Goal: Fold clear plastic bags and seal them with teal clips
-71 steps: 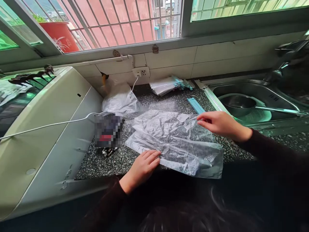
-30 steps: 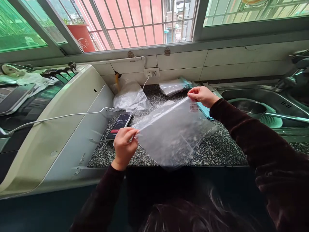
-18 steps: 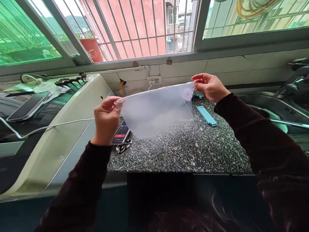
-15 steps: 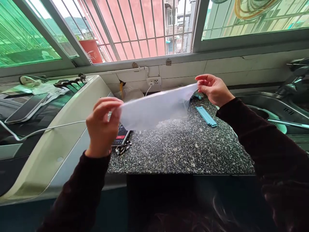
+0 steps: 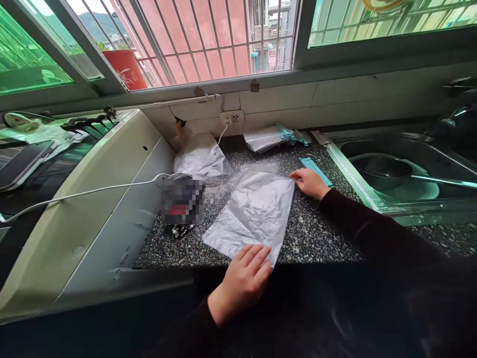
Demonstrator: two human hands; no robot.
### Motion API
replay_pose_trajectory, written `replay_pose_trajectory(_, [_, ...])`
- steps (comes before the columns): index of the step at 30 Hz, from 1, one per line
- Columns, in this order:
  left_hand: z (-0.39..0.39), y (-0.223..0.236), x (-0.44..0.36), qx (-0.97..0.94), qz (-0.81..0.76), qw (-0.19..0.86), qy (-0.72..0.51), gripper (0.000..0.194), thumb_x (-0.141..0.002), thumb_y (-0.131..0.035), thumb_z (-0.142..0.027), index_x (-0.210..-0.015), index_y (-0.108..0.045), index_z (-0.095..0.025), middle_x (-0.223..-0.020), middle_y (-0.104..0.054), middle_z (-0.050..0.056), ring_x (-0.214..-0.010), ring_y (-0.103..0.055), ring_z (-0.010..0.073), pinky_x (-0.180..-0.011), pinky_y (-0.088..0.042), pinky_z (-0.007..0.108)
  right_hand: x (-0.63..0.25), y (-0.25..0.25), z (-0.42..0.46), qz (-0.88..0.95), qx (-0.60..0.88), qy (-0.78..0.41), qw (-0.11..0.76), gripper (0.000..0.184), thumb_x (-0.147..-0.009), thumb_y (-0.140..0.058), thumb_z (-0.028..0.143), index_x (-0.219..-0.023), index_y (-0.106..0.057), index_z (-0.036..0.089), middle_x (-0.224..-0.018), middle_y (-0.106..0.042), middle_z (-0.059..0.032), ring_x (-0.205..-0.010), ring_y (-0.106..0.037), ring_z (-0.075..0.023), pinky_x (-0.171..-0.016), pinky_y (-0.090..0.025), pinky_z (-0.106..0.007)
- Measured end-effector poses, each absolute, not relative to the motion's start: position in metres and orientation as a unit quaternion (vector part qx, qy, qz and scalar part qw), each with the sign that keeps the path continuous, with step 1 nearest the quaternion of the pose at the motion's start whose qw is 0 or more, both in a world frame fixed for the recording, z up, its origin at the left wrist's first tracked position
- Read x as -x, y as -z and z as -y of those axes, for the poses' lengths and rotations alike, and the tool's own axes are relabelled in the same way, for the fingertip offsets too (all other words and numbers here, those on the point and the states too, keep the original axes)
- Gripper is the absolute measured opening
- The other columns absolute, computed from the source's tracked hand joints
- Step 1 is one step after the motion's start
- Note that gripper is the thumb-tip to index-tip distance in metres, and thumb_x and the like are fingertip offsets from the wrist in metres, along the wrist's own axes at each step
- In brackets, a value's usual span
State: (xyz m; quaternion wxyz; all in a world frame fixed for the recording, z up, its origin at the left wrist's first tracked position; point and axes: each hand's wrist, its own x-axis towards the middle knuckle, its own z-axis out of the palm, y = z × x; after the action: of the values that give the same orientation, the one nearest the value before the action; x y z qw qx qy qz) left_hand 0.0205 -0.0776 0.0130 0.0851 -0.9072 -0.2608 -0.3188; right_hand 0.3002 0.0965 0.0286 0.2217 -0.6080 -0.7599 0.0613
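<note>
A clear plastic bag [image 5: 253,211] lies folded and flat on the speckled dark counter [image 5: 316,238]. My left hand [image 5: 244,281] rests at its near corner by the counter's front edge, fingers stretched flat on the plastic. At the bag's far right corner my right hand [image 5: 308,181] presses down, fingers curled on the edge. A blue sealing strip [image 5: 316,170] lies just behind my right hand.
A phone [image 5: 181,201] on a white cable [image 5: 93,190] lies left of the bag. Behind it sit a crumpled plastic bag [image 5: 199,156] and a stack of bags [image 5: 268,137]. A sink [image 5: 402,164] with a steel bowl is right; a white appliance [image 5: 74,209] is left.
The bag was lifted off the counter, held stretched in the air between both hands, then folded over and laid flat again. Both hands came down with it onto its corners.
</note>
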Motion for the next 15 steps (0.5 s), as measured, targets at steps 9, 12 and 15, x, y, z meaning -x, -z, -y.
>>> replay_pose_trajectory(9, [0.079, 0.0, -0.056, 0.918, 0.266, 0.05, 0.291, 0.018, -0.08, -0.043, -0.016, -0.075, -0.06, -0.015, -0.105, -0.067, 0.013, -0.091, -0.062, 0.0234, -0.08, -0.053, 0.037, -0.262, -0.029, -0.084, 0.813, 0.553, -0.03, 0.178, 0.019, -0.079, -0.049, 0.018, -0.087, -0.066, 0.014, -0.086, -0.064, -0.0113, -0.086, -0.053, -0.023, -0.079, -0.041, -0.032])
replay_pose_trajectory(12, [0.08, 0.003, -0.058, 0.919, 0.272, 0.033, 0.285, 0.018, -0.08, -0.043, -0.016, -0.079, -0.06, -0.014, -0.105, -0.067, 0.014, -0.098, -0.061, 0.0242, -0.083, -0.052, 0.038, -0.259, -0.025, -0.085, 0.804, 0.578, -0.028, 0.136, 0.019, -0.081, -0.048, 0.02, -0.086, -0.065, 0.014, -0.085, -0.065, -0.0112, -0.085, -0.053, -0.0231, -0.077, -0.039, -0.031])
replay_pose_trajectory(15, [0.083, 0.005, -0.059, 0.917, 0.276, 0.025, 0.285, 0.017, -0.08, -0.043, -0.015, -0.079, -0.06, -0.014, -0.106, -0.066, 0.015, -0.1, -0.061, 0.0252, -0.081, -0.052, 0.038, -0.263, -0.026, -0.09, 0.788, 0.604, -0.024, 0.119, 0.019, -0.081, -0.047, 0.019, -0.087, -0.065, 0.014, -0.088, -0.066, -0.0114, -0.085, -0.053, -0.0231, -0.075, -0.038, -0.031])
